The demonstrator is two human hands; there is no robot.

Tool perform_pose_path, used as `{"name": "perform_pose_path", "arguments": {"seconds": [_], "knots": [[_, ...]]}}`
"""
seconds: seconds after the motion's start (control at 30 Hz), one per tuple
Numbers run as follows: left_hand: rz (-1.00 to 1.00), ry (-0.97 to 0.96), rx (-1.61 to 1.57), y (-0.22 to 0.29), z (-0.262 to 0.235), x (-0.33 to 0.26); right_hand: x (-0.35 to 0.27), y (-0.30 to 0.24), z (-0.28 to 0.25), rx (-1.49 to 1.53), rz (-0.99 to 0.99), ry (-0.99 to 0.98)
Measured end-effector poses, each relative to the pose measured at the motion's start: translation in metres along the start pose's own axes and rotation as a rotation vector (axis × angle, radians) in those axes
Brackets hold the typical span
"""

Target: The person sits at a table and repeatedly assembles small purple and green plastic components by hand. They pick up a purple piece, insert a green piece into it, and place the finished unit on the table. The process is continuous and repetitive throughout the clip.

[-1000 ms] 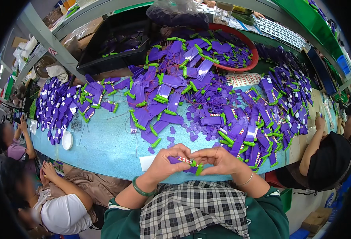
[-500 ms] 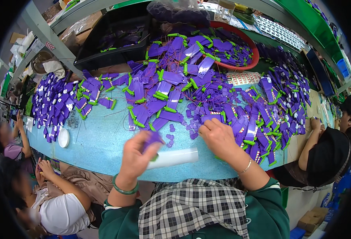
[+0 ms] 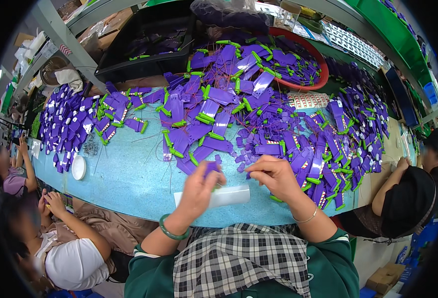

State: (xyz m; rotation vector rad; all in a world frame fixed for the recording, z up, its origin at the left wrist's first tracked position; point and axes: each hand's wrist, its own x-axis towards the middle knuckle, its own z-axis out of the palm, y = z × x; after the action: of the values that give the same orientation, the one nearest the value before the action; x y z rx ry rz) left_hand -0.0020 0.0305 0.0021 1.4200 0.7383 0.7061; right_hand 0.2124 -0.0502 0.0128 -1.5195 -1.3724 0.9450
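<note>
My left hand (image 3: 195, 191), with a green bangle at its wrist, is closed around a purple plastic part (image 3: 211, 169) that its fingers partly cover. Close by on the right, the thumb and fingers of my right hand (image 3: 276, 176) pinch a small purple plastic piece (image 3: 248, 175). A gap separates the two hands. Beneath them a glossy white strip (image 3: 233, 194) lies on the blue tabletop (image 3: 129, 171). Just beyond my right hand is a heap of small purple pieces (image 3: 251, 141).
Purple parts with green ends and thin red wires (image 3: 206, 109) pile up ahead, spreading rightward. Behind them stand a black bin (image 3: 144, 69) and a red basin (image 3: 323, 74). A white dish (image 3: 79, 168) sits at left. People work on both sides.
My left hand has moved right with the purple part, nearer my right hand. The right hand has drawn back from the heap, and a small purple piece now shows in its fingers.
</note>
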Motion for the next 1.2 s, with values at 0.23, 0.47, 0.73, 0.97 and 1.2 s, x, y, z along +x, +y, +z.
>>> {"name": "perform_pose_path", "arguments": {"seconds": [0.23, 0.47, 0.73, 0.97, 1.2], "knots": [[0.079, -0.280, 0.324, -0.005, 0.034, -0.003, -0.019, -0.005, 0.020, 0.139, -0.041, 0.118], [0.112, -0.360, 0.434, 0.008, 0.032, -0.003, -0.024, -0.021, 0.016, -0.077, -0.111, 0.183], [0.176, -0.378, 0.560, 0.002, 0.036, -0.006, -0.026, -0.012, 0.015, -0.101, -0.154, 0.121], [-0.057, -0.422, 0.316, 0.004, 0.042, -0.008, -0.030, -0.013, 0.019, -0.111, -0.095, 0.123], [0.202, -0.376, 0.760, 0.013, 0.019, 0.034, -0.019, -0.024, -0.085, -0.359, -0.067, 0.111]]}}
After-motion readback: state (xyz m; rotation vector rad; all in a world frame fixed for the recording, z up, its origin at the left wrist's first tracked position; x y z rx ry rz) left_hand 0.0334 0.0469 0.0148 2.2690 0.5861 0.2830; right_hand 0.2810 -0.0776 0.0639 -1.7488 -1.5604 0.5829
